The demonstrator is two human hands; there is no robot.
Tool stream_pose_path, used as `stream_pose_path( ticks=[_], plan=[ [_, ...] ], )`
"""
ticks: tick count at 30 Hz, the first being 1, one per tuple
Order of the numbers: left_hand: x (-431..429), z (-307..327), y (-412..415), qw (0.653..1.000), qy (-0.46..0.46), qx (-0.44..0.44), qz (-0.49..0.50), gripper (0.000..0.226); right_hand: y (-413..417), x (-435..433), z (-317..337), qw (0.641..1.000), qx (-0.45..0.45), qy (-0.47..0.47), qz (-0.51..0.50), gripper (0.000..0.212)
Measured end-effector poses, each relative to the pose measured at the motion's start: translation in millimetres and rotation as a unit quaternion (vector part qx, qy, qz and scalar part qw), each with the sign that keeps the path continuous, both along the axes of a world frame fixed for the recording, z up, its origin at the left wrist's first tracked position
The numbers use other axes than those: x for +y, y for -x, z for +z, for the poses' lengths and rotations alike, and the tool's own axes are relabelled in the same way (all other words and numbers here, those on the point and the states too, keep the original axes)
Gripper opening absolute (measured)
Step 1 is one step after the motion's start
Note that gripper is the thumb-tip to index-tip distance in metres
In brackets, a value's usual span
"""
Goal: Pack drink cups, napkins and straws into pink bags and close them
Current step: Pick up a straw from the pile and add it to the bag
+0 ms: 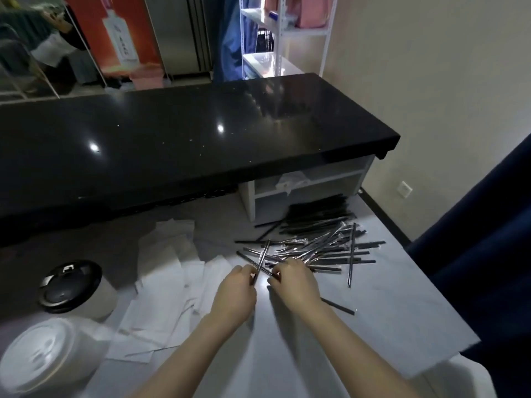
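Note:
A heap of black straws [321, 248] in clear wrappers lies on the grey table, right of centre. My left hand [235, 294] pinches a wrapped straw [263, 258] that points up and away. My right hand [293, 282] grips another straw at the heap's near edge, its fingers curled round it. White napkins [169, 271] are spread out to the left of my hands. A cup with a black lid [71, 285] and a cup with a white lid [37, 354] stand at the near left.
A raised black counter [186, 139] runs across the back, with a white open shelf [304, 191] under its right end. Dark blue cloth [482, 254] hangs at the right. A white rack [287, 33] with pink bags stands far back.

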State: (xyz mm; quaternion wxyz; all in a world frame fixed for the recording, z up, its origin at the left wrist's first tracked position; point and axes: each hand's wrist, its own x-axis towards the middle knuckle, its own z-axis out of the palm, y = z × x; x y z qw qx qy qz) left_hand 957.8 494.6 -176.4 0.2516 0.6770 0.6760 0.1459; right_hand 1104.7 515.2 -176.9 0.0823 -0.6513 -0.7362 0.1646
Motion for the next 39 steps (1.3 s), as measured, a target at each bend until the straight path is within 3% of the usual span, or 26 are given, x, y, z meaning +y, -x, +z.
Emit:
stream_pose_path(
  ticks=[7, 12, 16, 24, 31, 35, 39],
  plan=[
    [-3, 2, 3, 0.988, 0.026, -0.144, 0.047, 0.059, 12, 2, -10, 1.000, 0.001, -0.016, 0.009, 0.047],
    [0, 5, 13, 0.995, -0.011, -0.092, 0.022, 0.050, 20, 0, -12, 1.000, 0.013, -0.022, -0.005, 0.024],
    [1, 2, 17, 0.997, -0.049, -0.060, 0.000, 0.033, 26, 0, -10, 0.999, 0.015, 0.000, -0.044, 0.025],
    [-1, 6, 32, 0.995, -0.098, -0.023, -0.016, 0.046, 16, 1, 0, 0.987, 0.135, 0.024, -0.081, 0.021],
    [2, 25, 51, 0.981, -0.173, 0.059, -0.062, 0.047, -2, -9, 17, 0.996, 0.085, -0.001, -0.008, 0.025],
    [-3, 32, 60, 0.975, -0.211, 0.023, -0.073, 0.036, -5, -16, 30, 0.997, 0.081, 0.007, 0.008, 0.021],
    [-15, 44, 70, 0.974, -0.212, -0.061, -0.045, 0.041, 5, -19, 46, 0.995, 0.073, 0.004, 0.068, 0.019]
  ],
)
